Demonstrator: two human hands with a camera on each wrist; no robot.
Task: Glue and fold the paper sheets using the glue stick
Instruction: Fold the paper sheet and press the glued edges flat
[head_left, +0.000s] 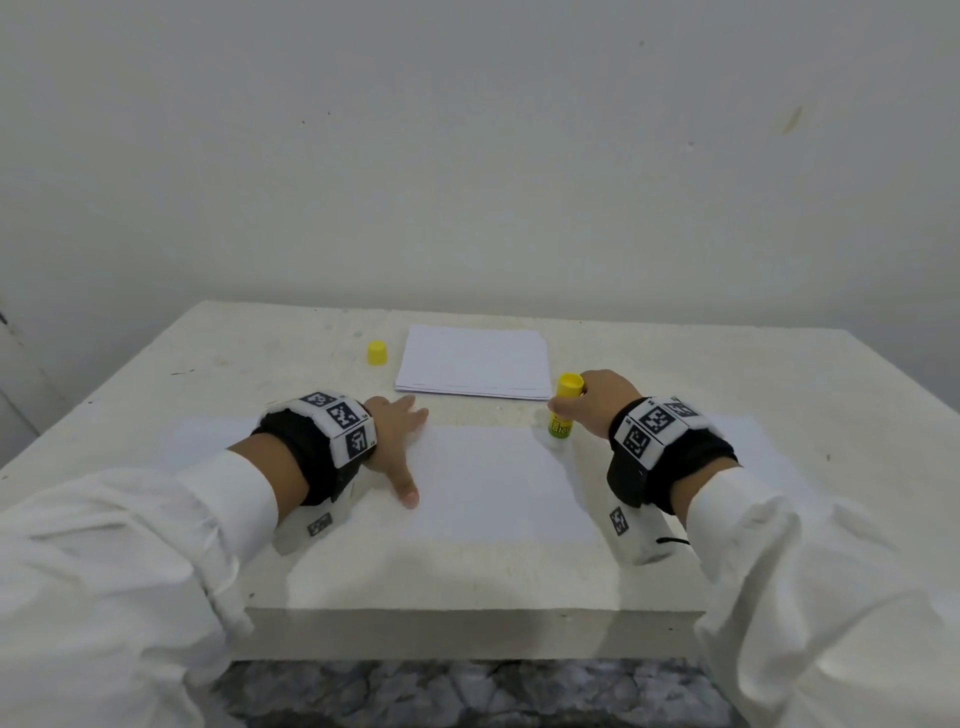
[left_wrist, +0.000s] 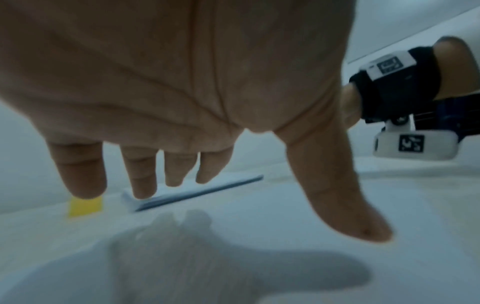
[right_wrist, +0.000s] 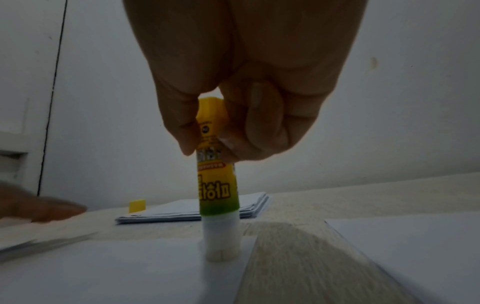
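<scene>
A white paper sheet (head_left: 493, 483) lies flat in front of me on the table (head_left: 260, 358). My left hand (head_left: 402, 441) rests on the sheet's left part with fingers spread flat. My right hand (head_left: 587, 402) pinches a yellow glue stick (head_left: 563, 410) upright, its white glue tip (right_wrist: 222, 253) pressed onto the sheet's far right corner. In the right wrist view thumb and fingers (right_wrist: 182, 131) curl round the stick's upper body (right_wrist: 217, 185). The stick's yellow cap (head_left: 377, 353) stands apart at the back.
A stack of white sheets (head_left: 475, 361) lies at the back middle, right of the cap. More white paper (head_left: 748, 441) lies under my right wrist and another piece (head_left: 197, 436) at the left. The table's front edge (head_left: 467, 618) is close to me.
</scene>
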